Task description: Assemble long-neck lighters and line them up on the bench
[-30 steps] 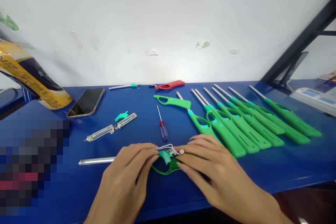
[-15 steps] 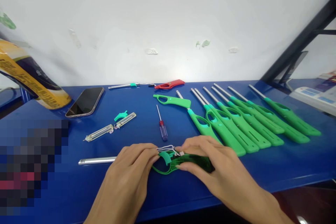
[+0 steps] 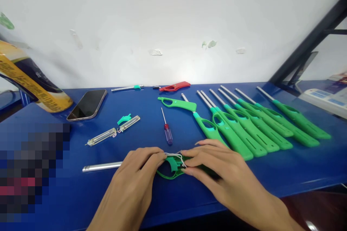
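Both hands rest on an open green lighter shell [image 3: 173, 169] lying on the blue table [image 3: 244, 184] near its front edge. My left hand [image 3: 135, 177] pinches the shell's left end where a metal tube [image 3: 101, 166] sticks out to the left. My right hand [image 3: 217, 173] lies over the shell's right part, its fingertips pressing a thin white wire [image 3: 175, 156] and a teal trigger piece [image 3: 173, 162] into the shell. The shell's right half is hidden under the right hand.
Several assembled green lighters [image 3: 244, 122] lie in a row at the right. A green shell half [image 3: 179, 103], a small screwdriver [image 3: 167, 130], clear fuel parts [image 3: 114, 131], a phone [image 3: 87, 104], a red lighter shell [image 3: 175, 87] and a yellow bag [image 3: 32, 83] lie further back. A dark frame post [image 3: 306, 43] rises at right.
My right hand's fingers have slid left and down over the shell, covering more of it. The white wire loop now lies lower, against the trigger piece. The left hand has barely moved.
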The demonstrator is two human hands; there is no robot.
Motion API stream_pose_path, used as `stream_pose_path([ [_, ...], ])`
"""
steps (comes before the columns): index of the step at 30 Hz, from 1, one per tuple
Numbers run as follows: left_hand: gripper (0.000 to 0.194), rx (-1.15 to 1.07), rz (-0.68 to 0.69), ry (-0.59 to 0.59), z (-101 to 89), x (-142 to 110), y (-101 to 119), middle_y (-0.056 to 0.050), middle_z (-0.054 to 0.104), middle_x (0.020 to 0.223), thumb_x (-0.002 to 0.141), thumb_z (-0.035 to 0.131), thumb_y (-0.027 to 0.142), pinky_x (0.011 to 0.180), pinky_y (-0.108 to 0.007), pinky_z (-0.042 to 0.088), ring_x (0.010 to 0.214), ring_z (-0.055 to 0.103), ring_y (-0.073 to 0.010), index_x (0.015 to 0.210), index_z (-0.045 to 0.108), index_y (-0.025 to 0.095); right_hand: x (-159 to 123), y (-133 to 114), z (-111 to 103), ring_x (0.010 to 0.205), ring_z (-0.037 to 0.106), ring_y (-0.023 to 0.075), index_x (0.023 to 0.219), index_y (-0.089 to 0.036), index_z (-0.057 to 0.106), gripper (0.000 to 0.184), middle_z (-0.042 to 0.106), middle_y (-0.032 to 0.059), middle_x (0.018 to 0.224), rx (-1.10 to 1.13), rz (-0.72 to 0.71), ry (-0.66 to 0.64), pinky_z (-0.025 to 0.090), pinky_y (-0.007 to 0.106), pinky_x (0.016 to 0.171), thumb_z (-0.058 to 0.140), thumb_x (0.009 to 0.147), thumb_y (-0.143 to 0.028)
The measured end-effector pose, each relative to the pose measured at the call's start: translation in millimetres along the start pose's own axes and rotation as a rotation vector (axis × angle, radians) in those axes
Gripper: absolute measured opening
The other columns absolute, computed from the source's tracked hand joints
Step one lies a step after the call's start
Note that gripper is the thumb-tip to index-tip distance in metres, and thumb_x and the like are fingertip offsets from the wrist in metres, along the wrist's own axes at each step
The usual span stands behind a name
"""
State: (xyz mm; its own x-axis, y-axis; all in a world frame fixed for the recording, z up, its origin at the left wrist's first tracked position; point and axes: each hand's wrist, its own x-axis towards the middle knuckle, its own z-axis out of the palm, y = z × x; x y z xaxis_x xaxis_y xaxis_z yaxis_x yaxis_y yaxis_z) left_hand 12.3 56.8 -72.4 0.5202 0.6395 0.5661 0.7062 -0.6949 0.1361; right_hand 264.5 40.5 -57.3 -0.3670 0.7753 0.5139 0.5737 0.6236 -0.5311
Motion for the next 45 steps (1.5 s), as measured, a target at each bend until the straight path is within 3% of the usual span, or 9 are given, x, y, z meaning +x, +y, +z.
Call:
stream_pose_path([
  [14,0.032,-0.004,-0.017,-0.006,2.9,-1,-1,-0.003,0.074,0.12,0.107,0.044,0.007,0.086,-0.028,0.062,0.1,0.075,-0.0169,0.121,0.067,0.024,0,-3,-2,0.102,0.079,0.0129,0.109,-0.025,0.073,0.009,0.084,-0.0057,0.112,-0.026,0.003,-0.036,0.04,0.034,0.119,0.067,0.107,-0.019],
  [23,0.029,-0.028,-0.034,-0.025,2.2,1,1,-0.003,0.074,0.116,0.108,0.043,0.009,0.084,-0.03,0.063,0.097,0.076,-0.0178,0.115,0.066,0.024,1,-5,-3,0.103,0.079,0.0176,0.107,-0.025,0.071,0.008,0.084,-0.0022,0.113,-0.019,0.021,-0.056,0.047,0.039,0.115,0.065,0.108,-0.021],
  [28,0.03,0.008,-0.028,-0.055,1.4,-2,0,-0.004,0.071,0.118,0.107,0.042,0.005,0.081,-0.031,0.062,0.096,0.074,-0.0186,0.118,0.062,0.025,2,-4,-3,0.103,0.078,0.018,0.105,-0.025,0.073,0.006,0.084,-0.0014,0.114,-0.015,0.022,-0.061,0.049,0.037,0.11,0.068,0.107,-0.023],
  [33,0.039,0.037,-0.017,-0.088,-3.3,-6,2,-0.007,0.065,0.126,0.102,0.043,-0.001,0.09,-0.038,0.06,0.106,0.068,-0.0222,0.126,0.06,0.024,2,-3,-3,0.105,0.077,0.017,0.106,-0.023,0.074,0.006,0.083,-0.0009,0.113,-0.011,0.006,-0.073,0.049,0.035,0.107,0.069,0.106,-0.02],
  [40,0.04,0.164,0.053,-0.117,-10.9,-7,8,-0.016,0.058,0.137,0.103,0.044,0.004,0.097,-0.044,0.058,0.126,0.058,-0.03,0.137,0.061,0.017,2,-2,-4,0.106,0.077,0.0172,0.108,-0.022,0.074,0.007,0.083,-0.0009,0.11,-0.005,-0.018,-0.065,0.05,0.035,0.105,0.068,0.107,-0.021],
  [45,0.043,0.277,0.213,-0.069,-13.6,-5,7,-0.017,0.064,0.132,0.099,0.045,0.0,0.099,-0.048,0.057,0.124,0.061,-0.0334,0.136,0.064,0.011,2,-2,-4,0.105,0.078,0.0178,0.107,-0.022,0.075,0.006,0.083,-0.0001,0.11,-0.007,-0.032,-0.062,0.05,0.035,0.104,0.068,0.107,-0.02],
])
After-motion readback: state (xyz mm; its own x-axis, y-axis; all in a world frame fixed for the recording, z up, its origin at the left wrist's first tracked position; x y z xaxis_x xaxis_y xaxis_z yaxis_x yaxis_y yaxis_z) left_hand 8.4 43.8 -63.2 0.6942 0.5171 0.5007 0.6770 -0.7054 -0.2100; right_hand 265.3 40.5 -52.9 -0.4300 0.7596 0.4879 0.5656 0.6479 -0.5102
